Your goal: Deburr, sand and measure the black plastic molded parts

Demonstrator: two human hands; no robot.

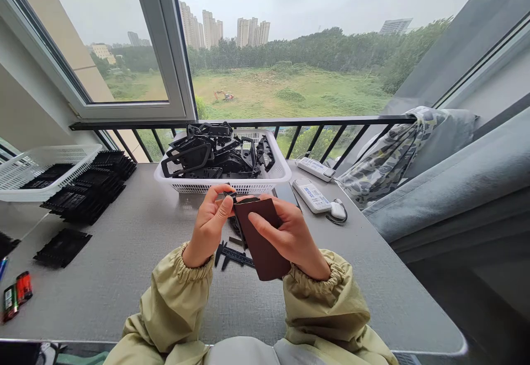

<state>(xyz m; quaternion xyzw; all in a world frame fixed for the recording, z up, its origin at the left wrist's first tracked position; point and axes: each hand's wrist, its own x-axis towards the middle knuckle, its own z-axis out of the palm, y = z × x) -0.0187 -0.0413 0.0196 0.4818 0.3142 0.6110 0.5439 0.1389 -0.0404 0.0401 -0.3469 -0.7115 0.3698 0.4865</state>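
Observation:
My left hand [210, 224] is closed, thumb and fingertips pinching the end of a black plastic part [230, 193]. Much of that part is hidden behind a dark reddish-brown sheet [267, 243], which looks like sandpaper. My right hand [296, 235] grips this sheet, its thumb flat on the near face and its fingers behind; whether they also touch the black part I cannot tell. Below the hands, a black vernier caliper [234, 255] lies on the table, partly covered by the sheet. Just beyond them stands a white basket [223, 186] heaped with black plastic parts [215, 152].
Stacked black plates [86, 188] and a second white basket [20, 191] occupy the left. One loose plate [62, 247] and batteries [24, 286] lie nearer. White power strips [311, 195] are at right. A black railing [298, 121] runs along the window.

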